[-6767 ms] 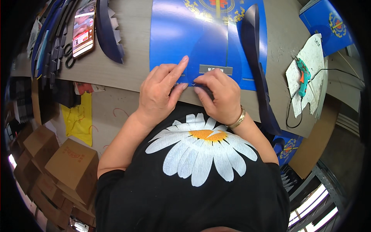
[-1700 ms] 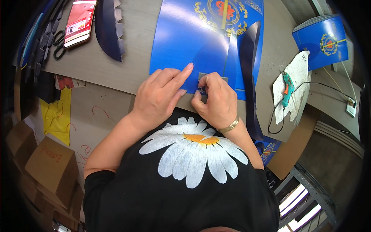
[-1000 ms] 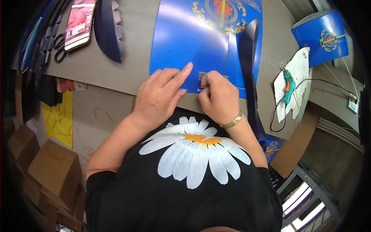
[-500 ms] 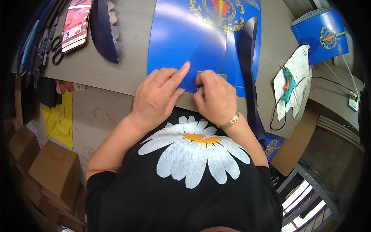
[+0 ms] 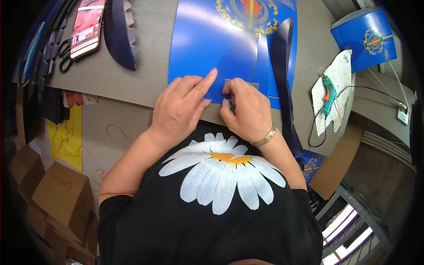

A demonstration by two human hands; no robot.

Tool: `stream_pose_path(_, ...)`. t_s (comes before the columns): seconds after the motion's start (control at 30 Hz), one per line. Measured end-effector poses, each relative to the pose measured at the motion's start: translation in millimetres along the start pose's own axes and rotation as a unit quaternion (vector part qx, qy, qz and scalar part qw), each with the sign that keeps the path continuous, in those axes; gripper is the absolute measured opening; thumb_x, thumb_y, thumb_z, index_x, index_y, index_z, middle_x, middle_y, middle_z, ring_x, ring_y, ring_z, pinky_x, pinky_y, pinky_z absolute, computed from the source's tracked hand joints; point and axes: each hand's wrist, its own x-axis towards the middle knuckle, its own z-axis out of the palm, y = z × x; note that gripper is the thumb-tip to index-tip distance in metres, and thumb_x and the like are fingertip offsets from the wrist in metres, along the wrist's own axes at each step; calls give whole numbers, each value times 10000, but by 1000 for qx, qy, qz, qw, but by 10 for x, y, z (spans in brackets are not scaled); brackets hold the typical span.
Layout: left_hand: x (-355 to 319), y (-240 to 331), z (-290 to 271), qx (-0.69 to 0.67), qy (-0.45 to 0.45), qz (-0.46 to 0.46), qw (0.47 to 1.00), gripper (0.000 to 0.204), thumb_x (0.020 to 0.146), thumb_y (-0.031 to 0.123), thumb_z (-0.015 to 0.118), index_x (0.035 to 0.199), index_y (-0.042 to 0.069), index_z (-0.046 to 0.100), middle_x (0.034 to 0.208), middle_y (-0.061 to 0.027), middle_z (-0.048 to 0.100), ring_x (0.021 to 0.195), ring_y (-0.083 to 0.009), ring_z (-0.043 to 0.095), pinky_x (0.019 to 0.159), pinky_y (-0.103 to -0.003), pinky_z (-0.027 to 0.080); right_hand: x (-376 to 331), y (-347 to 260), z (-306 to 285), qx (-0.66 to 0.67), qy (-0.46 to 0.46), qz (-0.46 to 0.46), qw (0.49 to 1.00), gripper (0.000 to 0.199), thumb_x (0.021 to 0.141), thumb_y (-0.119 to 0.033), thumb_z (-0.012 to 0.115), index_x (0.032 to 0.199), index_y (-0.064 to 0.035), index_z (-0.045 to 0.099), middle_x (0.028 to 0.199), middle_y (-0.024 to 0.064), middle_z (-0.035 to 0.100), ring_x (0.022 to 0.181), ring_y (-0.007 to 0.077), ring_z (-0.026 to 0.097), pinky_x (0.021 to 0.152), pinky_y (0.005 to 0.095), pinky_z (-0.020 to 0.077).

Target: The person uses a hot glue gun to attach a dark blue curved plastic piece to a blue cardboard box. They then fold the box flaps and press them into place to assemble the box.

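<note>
A large blue printed card sheet [image 5: 207,39] lies flat on the grey worktable [image 5: 145,75]. My left hand [image 5: 181,110] rests palm down on the sheet's near edge, its index finger stretched out and pressing the card. My right hand [image 5: 247,112], with a gold bracelet on the wrist, is curled beside it. Its thumb and fingertips pinch a small grey rectangular tab [image 5: 247,83] at the sheet's near edge; the fingers hide most of the tab. The two hands almost touch.
A dark navy strip [image 5: 282,66] curves along the sheet's right side. Right of it a teal glue gun [image 5: 327,95] lies on white paper, with a blue box [image 5: 364,39] beyond. On the far left lie a phone [image 5: 87,27], scissors [image 5: 64,57] and a toothed navy piece [image 5: 119,35]. Cardboard boxes [image 5: 57,198] stand below left.
Both hands have stayed at the sheet's near edge. My right hand's fingers have closed further over the grey tab and hide more of it. The view shifted slightly.
</note>
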Motion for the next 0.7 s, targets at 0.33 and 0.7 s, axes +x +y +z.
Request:
stream_pose_path(0.33, -10, -3, 6, -6, 2, -1, 1000, 668, 798, 17, 790, 1437, 103, 613, 1072, -97, 665, 880, -274, 629, 768, -388, 517, -77, 119, -28, 72, 3, 40, 997, 197, 798, -43, 676, 972, -50, 584, 856, 117, 654, 758, 327, 661, 661, 434, 528)
stream_pose_path(0.7, -9, -6, 11, 1, 3, 2, 1000, 674, 798, 11, 791, 1440, 105, 611, 1078, -96, 665, 893, -272, 637, 777, -386, 522, -124, -35, 111, -75, 77, -30, 994, 137, 809, -66, 710, 897, -53, 605, 811, 97, 609, 738, 281, 657, 630, 405, 536)
